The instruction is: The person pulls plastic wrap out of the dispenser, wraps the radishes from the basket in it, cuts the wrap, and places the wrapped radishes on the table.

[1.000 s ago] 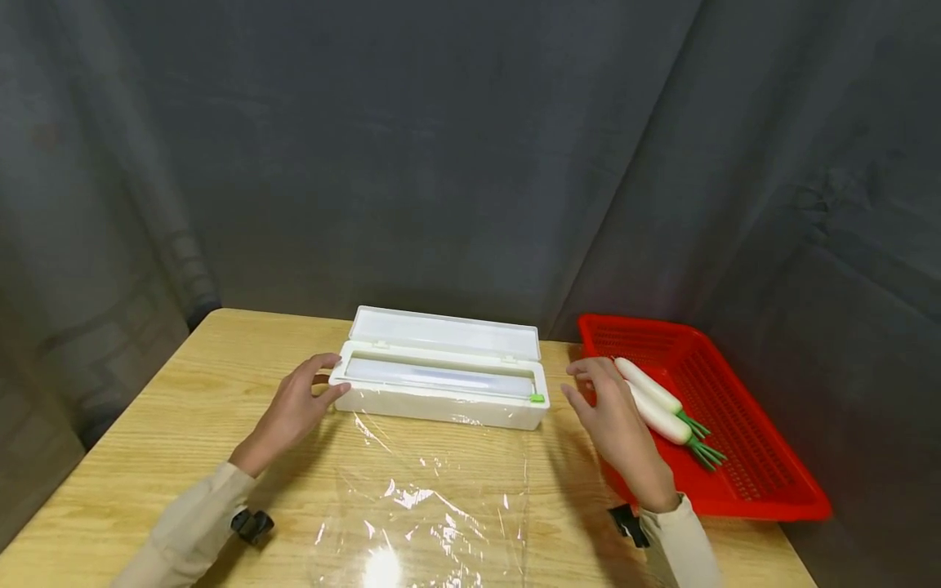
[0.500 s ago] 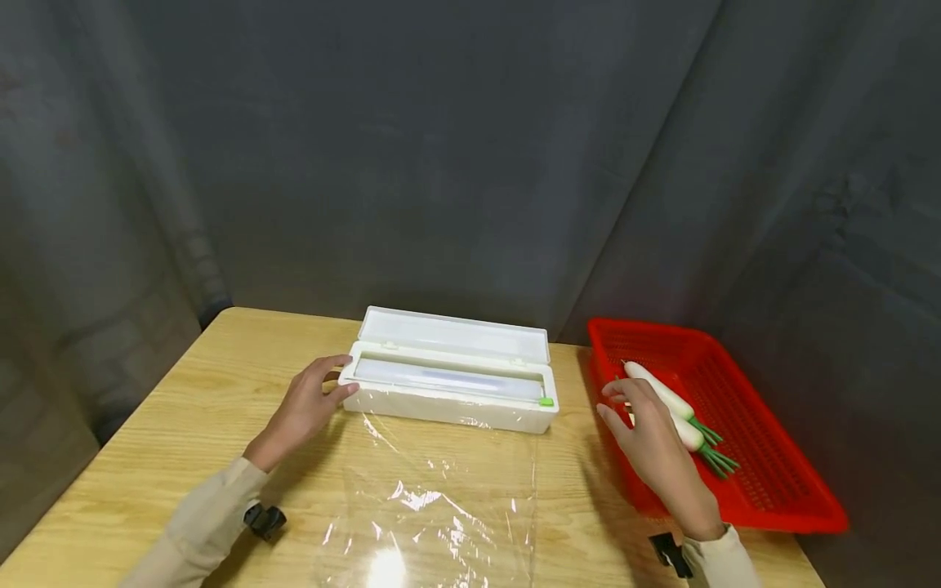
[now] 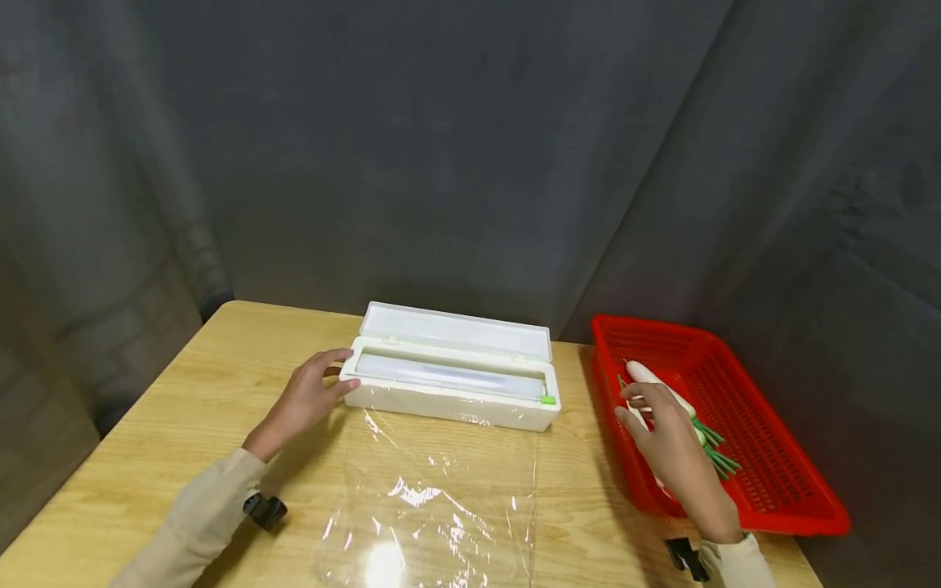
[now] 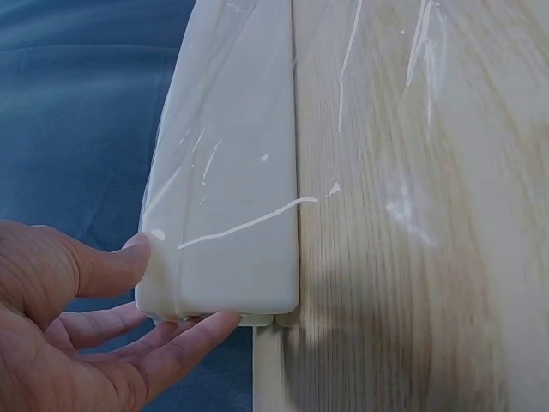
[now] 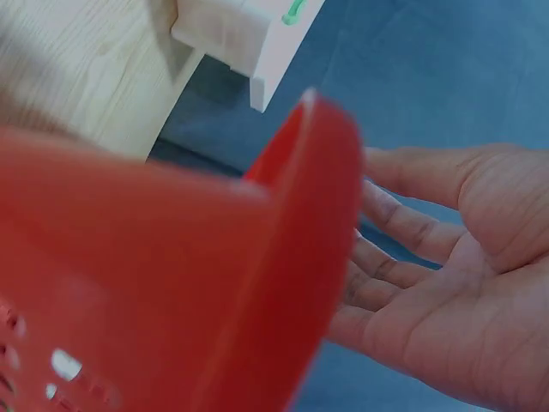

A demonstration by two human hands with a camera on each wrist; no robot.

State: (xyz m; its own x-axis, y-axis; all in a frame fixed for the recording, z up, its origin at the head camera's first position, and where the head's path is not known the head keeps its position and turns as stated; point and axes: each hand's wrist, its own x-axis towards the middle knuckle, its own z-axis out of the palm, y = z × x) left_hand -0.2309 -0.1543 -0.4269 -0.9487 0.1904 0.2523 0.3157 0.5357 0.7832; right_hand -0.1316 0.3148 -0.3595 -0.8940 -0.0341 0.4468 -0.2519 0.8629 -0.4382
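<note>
My left hand point(image 3: 305, 400) grips the left end of a white cling film dispenser point(image 3: 448, 405), thumb at its front corner and fingers round the end. Its lid point(image 3: 456, 328) is tipped back, and a film roll point(image 3: 448, 376) lies inside. From it a clear sheet of cling film point(image 3: 434, 490) runs over the table toward me. My right hand point(image 3: 680, 457) hovers over the left side of a red basket point(image 3: 797, 482), fingers loosely bent with nothing in them. Beneath it are white radishes point(image 3: 650, 380) with green stems, partly hidden by the hand.
The wooden table point(image 3: 198, 392) carries everything, with the dispenser near its back edge. A small green cutter slider point(image 3: 547, 400) sits at the dispenser's right end. Dark curtains point(image 3: 441, 163) hang close behind and at both sides.
My right hand has moved right, from beside the basket's left rim to over the radishes. The left hand stays on the dispenser's end. The view has shifted slightly.
</note>
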